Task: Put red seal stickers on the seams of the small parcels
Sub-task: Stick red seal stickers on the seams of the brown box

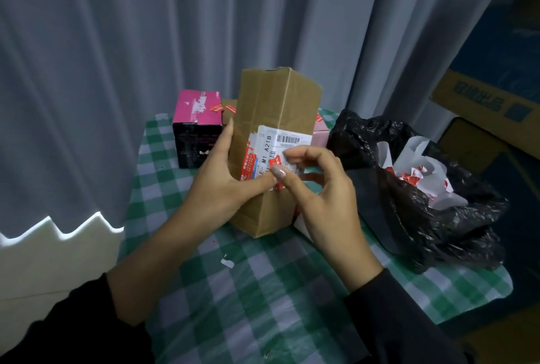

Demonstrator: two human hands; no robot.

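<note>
At the bottom of the frame your two arms in dark sleeves [403, 325] reach out over the surface with the green and white checked cloth [263, 305]. A tiny white paper scrap [227, 262] lies on the cloth between your arms.

In the middle of the frame your left hand [216, 185] wraps round the left side of the tall brown cardboard parcel [271, 112]. Its thumb lies across the front. The parcel stands upright on the cloth.

Your right hand [324, 197] pinches the red seal sticker [275, 162] between thumb and first finger. The other fingers are curled loosely. The sticker is against the front of the parcel, low on the white paper label with black bars [287, 139].

At the right sits a crinkly black plastic bag [438, 232], open, with white and red paper bits [415, 176] inside.

Further back, left of the parcel, stands a pink and black box [198, 135] with a small red sticker on its top.

A long grey curtain [146, 42] hangs across the top of the frame.
</note>
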